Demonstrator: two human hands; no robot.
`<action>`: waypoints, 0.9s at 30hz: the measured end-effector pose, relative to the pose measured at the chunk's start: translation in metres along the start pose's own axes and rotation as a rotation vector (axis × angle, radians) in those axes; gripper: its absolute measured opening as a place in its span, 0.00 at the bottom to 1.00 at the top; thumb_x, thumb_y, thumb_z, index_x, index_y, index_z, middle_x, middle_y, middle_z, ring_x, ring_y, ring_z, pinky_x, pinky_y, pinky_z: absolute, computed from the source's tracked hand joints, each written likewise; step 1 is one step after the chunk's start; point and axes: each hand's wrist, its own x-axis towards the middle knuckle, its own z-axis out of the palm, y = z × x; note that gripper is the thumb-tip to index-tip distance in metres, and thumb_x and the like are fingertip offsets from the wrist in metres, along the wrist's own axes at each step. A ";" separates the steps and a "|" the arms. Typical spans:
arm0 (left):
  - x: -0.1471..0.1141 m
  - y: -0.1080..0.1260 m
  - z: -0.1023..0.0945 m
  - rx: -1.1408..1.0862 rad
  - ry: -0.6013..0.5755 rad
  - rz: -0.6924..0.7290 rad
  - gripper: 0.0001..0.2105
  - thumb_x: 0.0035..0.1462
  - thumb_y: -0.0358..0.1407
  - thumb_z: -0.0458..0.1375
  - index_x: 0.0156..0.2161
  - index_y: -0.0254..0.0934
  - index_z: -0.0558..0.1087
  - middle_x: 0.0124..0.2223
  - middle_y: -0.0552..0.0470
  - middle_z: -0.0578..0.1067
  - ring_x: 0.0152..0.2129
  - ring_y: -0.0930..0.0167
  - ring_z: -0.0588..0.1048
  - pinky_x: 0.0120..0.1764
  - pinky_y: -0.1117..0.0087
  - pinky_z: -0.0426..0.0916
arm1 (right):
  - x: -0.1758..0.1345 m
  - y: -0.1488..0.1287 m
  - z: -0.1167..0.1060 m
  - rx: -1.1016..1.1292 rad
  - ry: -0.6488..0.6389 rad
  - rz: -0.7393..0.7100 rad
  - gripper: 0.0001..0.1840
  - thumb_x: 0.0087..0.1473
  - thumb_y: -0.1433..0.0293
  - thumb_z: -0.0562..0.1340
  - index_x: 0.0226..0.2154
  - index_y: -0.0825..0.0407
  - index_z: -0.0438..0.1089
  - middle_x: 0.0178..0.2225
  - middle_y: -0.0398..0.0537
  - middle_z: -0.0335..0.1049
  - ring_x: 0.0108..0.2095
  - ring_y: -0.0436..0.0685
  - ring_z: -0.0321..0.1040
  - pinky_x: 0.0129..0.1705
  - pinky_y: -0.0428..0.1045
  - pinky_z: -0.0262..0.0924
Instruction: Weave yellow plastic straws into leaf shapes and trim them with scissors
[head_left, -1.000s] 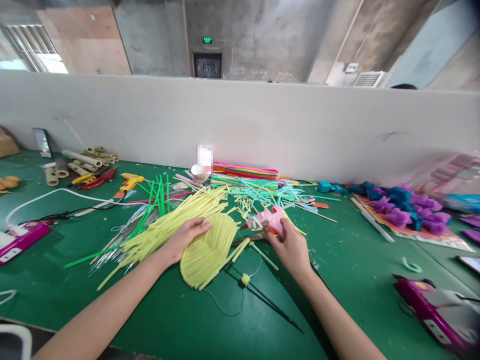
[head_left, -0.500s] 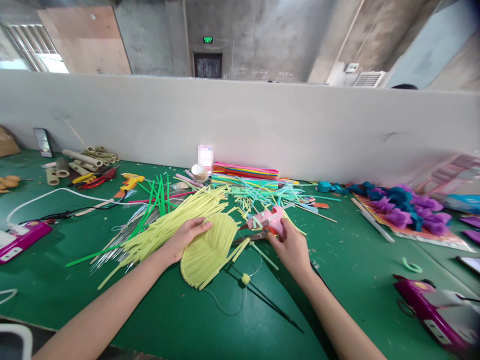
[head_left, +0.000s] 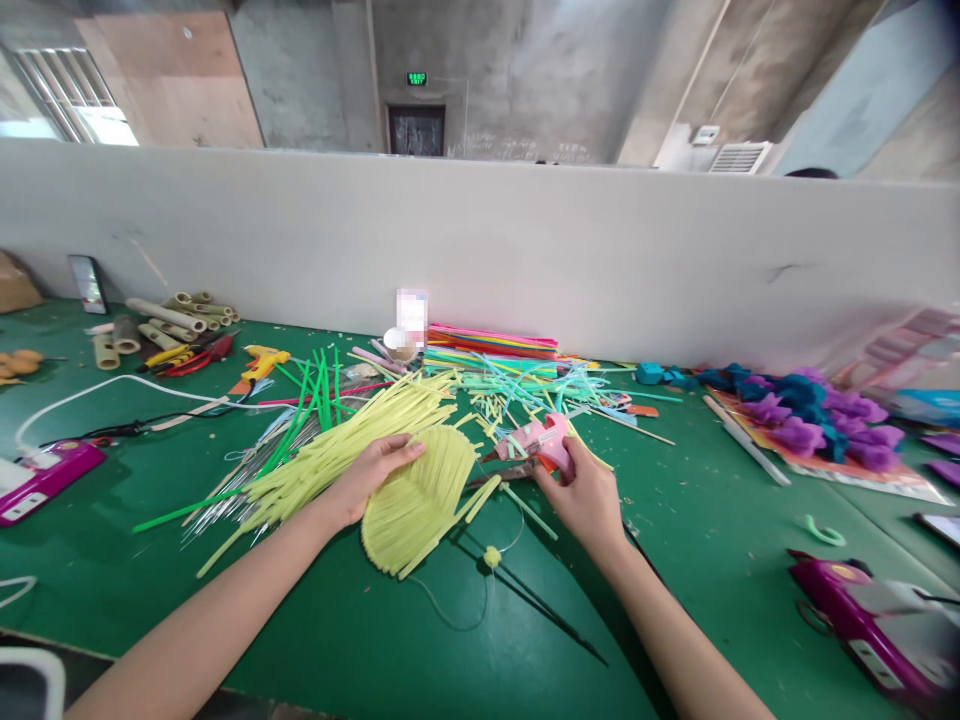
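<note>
My left hand (head_left: 375, 478) is closed on a flat, rounded leaf-like piece made of yellow-green pipe cleaners (head_left: 424, 500), thumb on top. My right hand (head_left: 581, 490) is closed around scissors (head_left: 514, 473) whose dark blades point left at the piece's right edge. A pink hot glue gun (head_left: 529, 437) is right behind the scissors; whether my fingers also touch it is hidden. Short yellow-green pipe cleaner ends (head_left: 482, 500) stick out near the blades. Below lies a small yellow-green ball (head_left: 492, 557) on thin wire, beside a dark thin stick (head_left: 551, 610).
A heap of yellow-green pipe cleaners (head_left: 330, 460) lies behind my left hand. A yellow glue gun (head_left: 264, 365), bamboo pieces (head_left: 176, 320) and a magenta power strip (head_left: 52, 480) are leftward. Purple flowers (head_left: 840, 420) and another power strip (head_left: 862, 620) are rightward. A white partition (head_left: 480, 250) backs the green table.
</note>
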 end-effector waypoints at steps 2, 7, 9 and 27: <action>0.000 0.001 0.001 0.000 -0.003 0.000 0.16 0.44 0.41 0.69 0.38 0.38 0.74 0.37 0.50 0.80 0.32 0.64 0.79 0.35 0.67 0.73 | 0.000 0.000 0.000 0.002 0.007 0.004 0.18 0.48 0.56 0.59 0.36 0.52 0.66 0.25 0.45 0.67 0.22 0.53 0.60 0.26 0.47 0.51; -0.002 0.002 0.002 0.016 -0.007 -0.003 0.17 0.44 0.42 0.69 0.39 0.37 0.74 0.37 0.49 0.80 0.33 0.64 0.79 0.35 0.67 0.73 | 0.000 0.000 0.001 0.005 0.006 0.010 0.19 0.48 0.56 0.59 0.37 0.52 0.65 0.24 0.44 0.66 0.22 0.54 0.60 0.26 0.46 0.51; -0.001 0.002 0.002 0.016 -0.002 -0.005 0.17 0.44 0.41 0.69 0.39 0.37 0.74 0.37 0.50 0.80 0.33 0.64 0.78 0.35 0.67 0.73 | 0.000 -0.001 0.001 0.004 0.005 0.011 0.19 0.48 0.55 0.59 0.37 0.52 0.65 0.24 0.44 0.66 0.23 0.53 0.60 0.26 0.46 0.51; 0.000 0.001 0.000 0.025 0.019 -0.002 0.17 0.44 0.41 0.69 0.39 0.37 0.75 0.37 0.49 0.80 0.33 0.64 0.79 0.35 0.67 0.73 | 0.000 -0.001 0.001 0.007 0.023 -0.006 0.17 0.48 0.55 0.59 0.35 0.51 0.65 0.24 0.44 0.66 0.22 0.53 0.59 0.25 0.46 0.50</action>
